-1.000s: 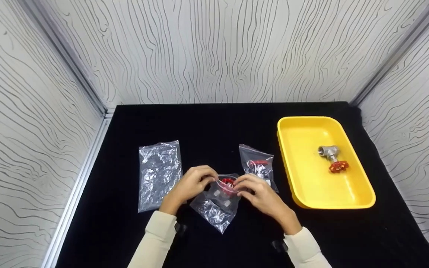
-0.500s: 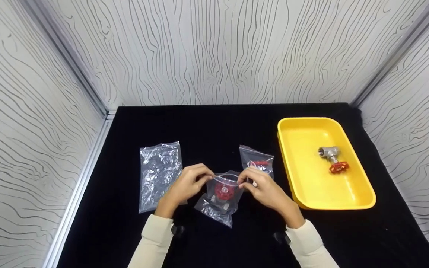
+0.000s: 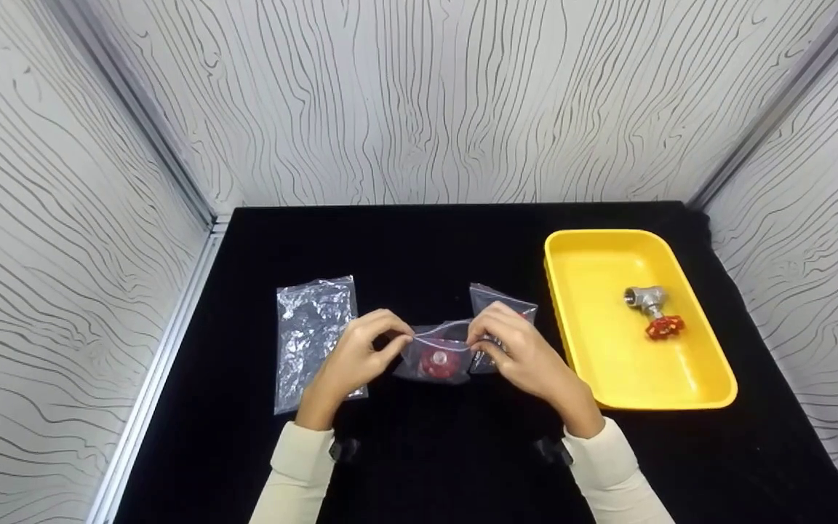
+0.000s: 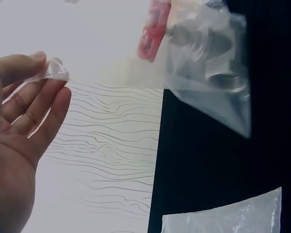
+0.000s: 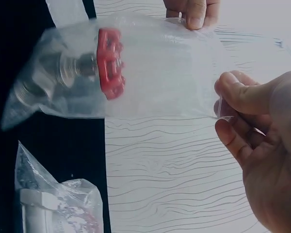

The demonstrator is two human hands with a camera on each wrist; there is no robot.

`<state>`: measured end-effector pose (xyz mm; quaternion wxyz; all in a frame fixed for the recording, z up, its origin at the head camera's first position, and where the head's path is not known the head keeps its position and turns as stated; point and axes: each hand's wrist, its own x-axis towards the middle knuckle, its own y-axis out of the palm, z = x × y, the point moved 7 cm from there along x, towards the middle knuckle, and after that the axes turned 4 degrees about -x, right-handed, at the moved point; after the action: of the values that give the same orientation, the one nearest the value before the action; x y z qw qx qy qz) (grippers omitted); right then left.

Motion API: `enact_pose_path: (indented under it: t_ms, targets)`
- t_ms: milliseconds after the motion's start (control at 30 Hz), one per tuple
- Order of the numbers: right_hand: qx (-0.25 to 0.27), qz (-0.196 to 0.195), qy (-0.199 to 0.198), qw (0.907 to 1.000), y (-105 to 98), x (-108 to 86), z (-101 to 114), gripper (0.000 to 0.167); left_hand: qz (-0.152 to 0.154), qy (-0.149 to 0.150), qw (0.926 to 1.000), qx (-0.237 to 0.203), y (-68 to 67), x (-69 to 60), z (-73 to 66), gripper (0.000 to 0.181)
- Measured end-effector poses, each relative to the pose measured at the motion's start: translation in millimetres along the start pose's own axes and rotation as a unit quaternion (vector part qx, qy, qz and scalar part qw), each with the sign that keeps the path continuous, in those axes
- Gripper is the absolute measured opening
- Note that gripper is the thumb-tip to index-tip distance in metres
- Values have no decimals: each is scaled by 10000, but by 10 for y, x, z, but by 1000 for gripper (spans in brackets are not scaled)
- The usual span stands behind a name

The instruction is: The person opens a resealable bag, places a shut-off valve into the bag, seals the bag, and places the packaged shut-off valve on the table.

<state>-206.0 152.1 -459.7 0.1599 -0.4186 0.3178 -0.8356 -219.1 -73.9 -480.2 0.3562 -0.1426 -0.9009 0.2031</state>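
A clear zip bag (image 3: 455, 372) hangs between the two hands, with a gate-like valve inside it. The valve's red handwheel (image 3: 439, 360) faces up in the head view; its metal body (image 5: 48, 80) lies toward the bag's bottom in the right wrist view. The left hand (image 3: 361, 353) pinches one corner of the bag's mouth between thumb and fingers. At the opposite corner, the right hand (image 3: 524, 356) pinches the zip edge. Between them the two lips of the mouth stand slightly apart. Behind the right hand lies another bagged valve (image 3: 488, 295), partly covered.
Flat clear zip bags (image 3: 310, 342) lie at the left on the black cloth (image 3: 404, 255). At the right stands a yellow tray (image 3: 564, 320) holding a loose valve (image 3: 648, 298) with a red handwheel. Patterned panels (image 3: 390, 102) enclose the back and sides.
The bag has been raised and turned more upright, its lower end swinging away from the person. The hands have drawn farther apart along its mouth. The tray and other bags have stayed put.
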Motion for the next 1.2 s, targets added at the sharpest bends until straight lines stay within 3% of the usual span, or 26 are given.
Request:
enact_pose_path:
  t_ms: [200, 367, 567, 800, 1033, 1200]
  targets:
    - [-181, -288, -65, 9994, -59, 53, -17, 23, -157, -28, 9999, 58, 10, 15, 32, 5]
    - [-243, -291, -67, 9993, -41, 33, -37, 21, -252, -7, 9996, 94, 48, -41, 68, 3]
    - [-285, -263, 149, 9991, 0, -22, -70, 16, -468, 12, 9989, -49, 71, -103, 102, 2]
    - [-594, -254, 704, 9954, 69, -75, -110, 32, -632, -59, 9977, -231, 86, -120, 96, 6]
    - [-194, -62, 1167, 9930, 143, -111, -144, 28, -732, -448, 9947, -566, 121, -177, 167, 30]
    - [-94, -81, 1305, 9914, 162, -96, -144, 27, -718, -735, 9931, -565, 138, -256, 248, 13]
